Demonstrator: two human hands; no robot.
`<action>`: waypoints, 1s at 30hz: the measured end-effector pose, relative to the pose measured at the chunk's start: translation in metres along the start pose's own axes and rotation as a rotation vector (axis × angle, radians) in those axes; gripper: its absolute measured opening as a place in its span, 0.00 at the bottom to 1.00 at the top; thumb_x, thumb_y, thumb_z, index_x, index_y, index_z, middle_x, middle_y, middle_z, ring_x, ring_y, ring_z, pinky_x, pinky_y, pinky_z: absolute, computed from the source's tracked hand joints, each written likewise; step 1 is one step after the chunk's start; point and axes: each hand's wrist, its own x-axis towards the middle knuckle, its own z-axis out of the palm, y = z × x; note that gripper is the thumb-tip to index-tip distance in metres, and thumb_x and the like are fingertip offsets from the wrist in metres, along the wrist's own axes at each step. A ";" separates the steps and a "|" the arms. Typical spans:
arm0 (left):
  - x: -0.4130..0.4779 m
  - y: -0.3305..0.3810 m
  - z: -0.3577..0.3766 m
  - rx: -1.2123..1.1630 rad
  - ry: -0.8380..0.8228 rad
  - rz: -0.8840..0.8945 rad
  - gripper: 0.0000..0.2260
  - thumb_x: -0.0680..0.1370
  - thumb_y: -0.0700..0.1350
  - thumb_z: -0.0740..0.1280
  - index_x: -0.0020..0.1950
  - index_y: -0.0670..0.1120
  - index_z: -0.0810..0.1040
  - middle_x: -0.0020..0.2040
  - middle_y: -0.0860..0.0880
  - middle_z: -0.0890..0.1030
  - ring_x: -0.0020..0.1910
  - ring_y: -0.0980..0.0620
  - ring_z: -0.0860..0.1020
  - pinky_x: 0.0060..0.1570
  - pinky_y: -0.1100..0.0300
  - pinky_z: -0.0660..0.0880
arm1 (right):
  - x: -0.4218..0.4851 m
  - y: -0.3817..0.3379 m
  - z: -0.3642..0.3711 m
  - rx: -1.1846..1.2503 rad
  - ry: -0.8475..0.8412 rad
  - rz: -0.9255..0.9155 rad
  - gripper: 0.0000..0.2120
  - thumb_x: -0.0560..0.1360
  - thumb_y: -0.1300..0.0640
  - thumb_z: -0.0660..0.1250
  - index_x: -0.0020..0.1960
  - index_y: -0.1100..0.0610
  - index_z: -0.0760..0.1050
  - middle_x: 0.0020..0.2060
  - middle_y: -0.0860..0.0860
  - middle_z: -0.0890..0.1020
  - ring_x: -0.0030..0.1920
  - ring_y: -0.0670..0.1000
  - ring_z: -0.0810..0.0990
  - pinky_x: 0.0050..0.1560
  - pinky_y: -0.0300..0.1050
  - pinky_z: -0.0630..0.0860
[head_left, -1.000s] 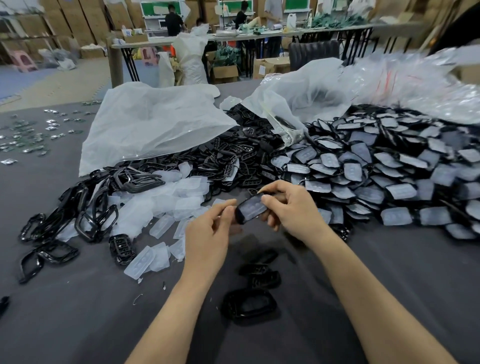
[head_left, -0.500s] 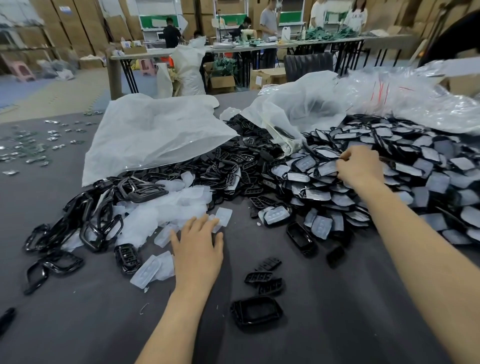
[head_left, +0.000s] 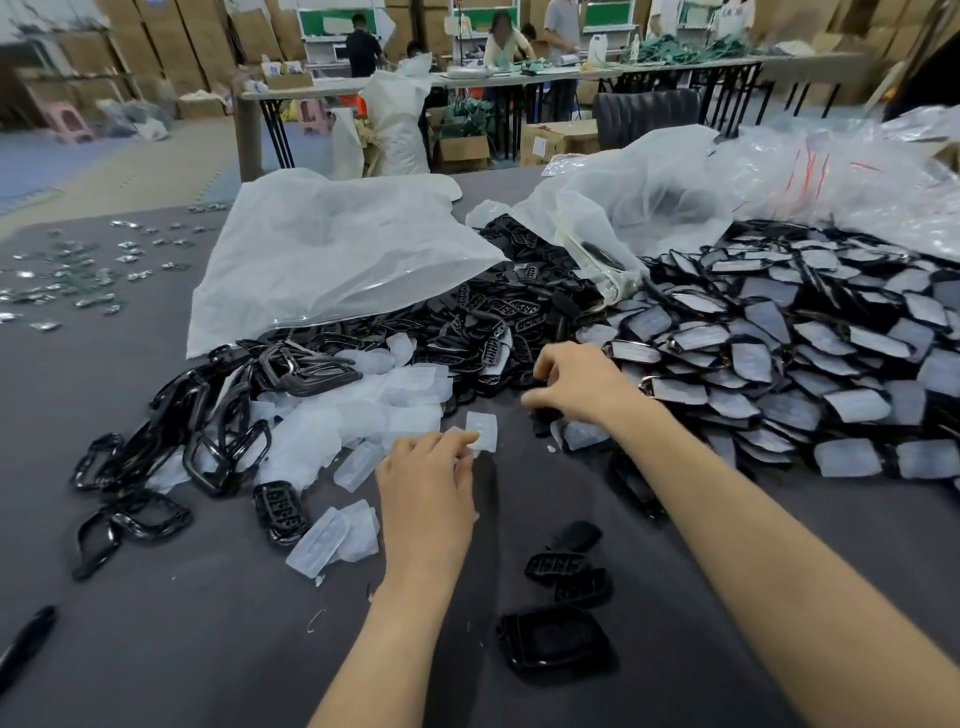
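Left hand (head_left: 426, 467) first: the fingers (head_left: 457, 441) were bent in narrow and pinched the near-left corner of a small clear plastic cover (head_left: 483, 430), which sat on the tabletop (head_left: 156, 649) about mid-frame, just off the loose heap of clear covers (head_left: 400, 400) at the hand's 11 o'clock. Right hand (head_left: 576, 384) was at the left hand's 1 o'clock, palm down, thumb stuck out toward 9 o'clock, and the other fingers curled into the edge of the black button pads (head_left: 498, 322). Couldn't tell if they actually held anything. At 3 o'clock of that hand lay the big spread of black shells with film on them (head_left: 779, 353). At the left hand's 9 o'clock was a tangle of glossy black frames (head_left: 218, 426), and at its 5 o'clock two stray button pads (head_left: 556, 564) with one black shell (head_left: 553, 642) just behind them toward me. A white plastic bag (head_left: 332, 254) sat at 12 o'clock, draped over the far side of the parts.
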 end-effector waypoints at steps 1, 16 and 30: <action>0.000 0.000 0.000 -0.005 0.005 0.003 0.10 0.79 0.42 0.65 0.59 0.49 0.80 0.50 0.54 0.82 0.53 0.48 0.73 0.56 0.51 0.69 | 0.002 -0.002 0.004 -0.035 -0.025 0.007 0.13 0.71 0.54 0.74 0.50 0.57 0.75 0.45 0.53 0.78 0.49 0.54 0.77 0.50 0.47 0.75; 0.003 -0.002 0.003 -0.249 0.125 -0.076 0.13 0.80 0.39 0.62 0.62 0.50 0.79 0.51 0.53 0.77 0.46 0.44 0.77 0.51 0.48 0.74 | 0.041 -0.076 0.006 0.099 0.163 -0.201 0.16 0.74 0.71 0.56 0.45 0.64 0.82 0.34 0.52 0.78 0.31 0.48 0.74 0.36 0.42 0.72; 0.006 -0.009 0.004 -0.292 0.190 -0.097 0.08 0.68 0.28 0.63 0.32 0.39 0.72 0.32 0.41 0.77 0.31 0.37 0.73 0.31 0.47 0.70 | 0.044 -0.151 0.073 -0.132 -0.076 -0.734 0.07 0.77 0.65 0.60 0.52 0.65 0.75 0.52 0.58 0.74 0.51 0.57 0.73 0.52 0.51 0.69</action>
